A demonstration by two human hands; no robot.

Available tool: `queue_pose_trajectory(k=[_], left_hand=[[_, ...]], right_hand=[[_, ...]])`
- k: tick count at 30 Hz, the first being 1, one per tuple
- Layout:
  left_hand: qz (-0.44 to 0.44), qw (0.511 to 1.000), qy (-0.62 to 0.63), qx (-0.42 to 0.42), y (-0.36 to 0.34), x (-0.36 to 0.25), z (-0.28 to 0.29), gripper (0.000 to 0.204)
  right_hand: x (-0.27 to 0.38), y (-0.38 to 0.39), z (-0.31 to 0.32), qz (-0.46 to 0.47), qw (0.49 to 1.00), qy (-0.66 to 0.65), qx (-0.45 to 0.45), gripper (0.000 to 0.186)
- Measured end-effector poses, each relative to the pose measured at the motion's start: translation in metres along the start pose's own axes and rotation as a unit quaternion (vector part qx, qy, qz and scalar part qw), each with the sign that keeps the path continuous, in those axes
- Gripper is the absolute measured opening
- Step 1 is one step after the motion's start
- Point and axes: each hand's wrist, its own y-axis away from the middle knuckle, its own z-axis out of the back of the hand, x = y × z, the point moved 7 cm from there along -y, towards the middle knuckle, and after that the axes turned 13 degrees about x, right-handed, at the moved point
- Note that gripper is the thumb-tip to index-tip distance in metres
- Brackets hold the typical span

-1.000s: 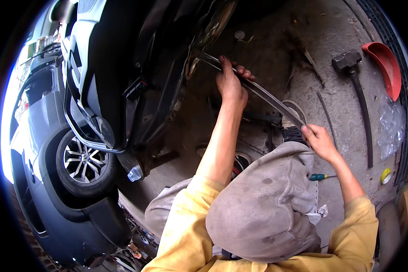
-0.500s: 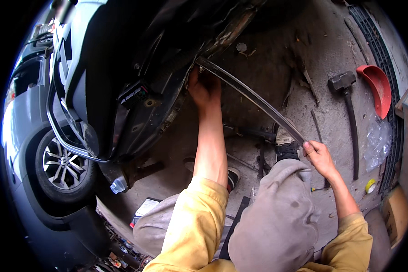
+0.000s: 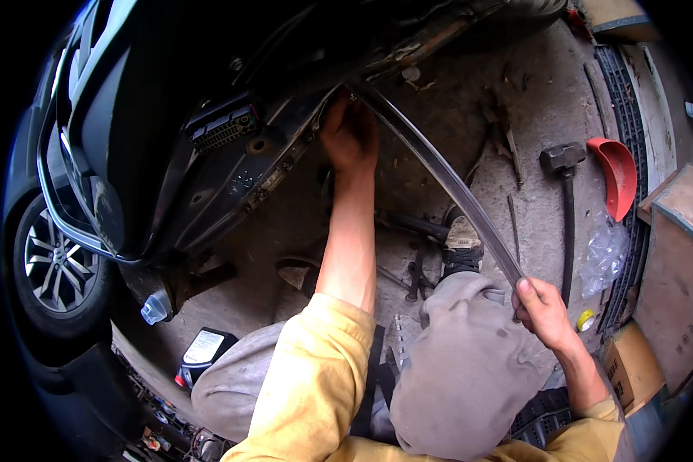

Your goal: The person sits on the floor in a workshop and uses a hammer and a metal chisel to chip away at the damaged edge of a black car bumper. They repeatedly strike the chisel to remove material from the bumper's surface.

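Note:
A long dark rubber seal strip (image 3: 446,179) runs down at a slant from the edge of a car's door sill (image 3: 273,179). My right hand (image 3: 543,309) is closed round its lower end, above my right knee. At the strip's upper end, my left hand (image 3: 350,138) reaches up against the sill edge with its fingers curled. Shadow and the hand itself hide the fingertips, so what they grip is unclear. Left of that hand, a black multi-pin connector (image 3: 225,127) sits on the car's bare metal floor.
On the concrete at right lie a sledgehammer (image 3: 566,208), a red curved piece (image 3: 617,179), a clear plastic bag (image 3: 604,258) and a yellow tape roll (image 3: 585,320). A black bottle (image 3: 205,353) stands by my left knee. Another car's wheel (image 3: 61,262) is at left.
My view has shifted, so the floor objects sit further left. The strip hangs more steeply, with my right hand lower on it. My left hand stays at the sill edge.

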Motion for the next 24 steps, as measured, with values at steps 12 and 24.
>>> queue_pose_trajectory(k=[12,24], left_hand=[[0.093,0.989,-0.055,-0.097,0.003,0.006,0.018,0.023],[0.177,0.972,-0.125,-0.087,0.009,-0.023,-0.004,0.025]], right_hand=[[0.064,0.075,-0.044,-0.09,0.979,-0.174,0.061,0.031],[-0.022,-0.037,-0.014,0.088,0.967,-0.138,0.193,0.028]])
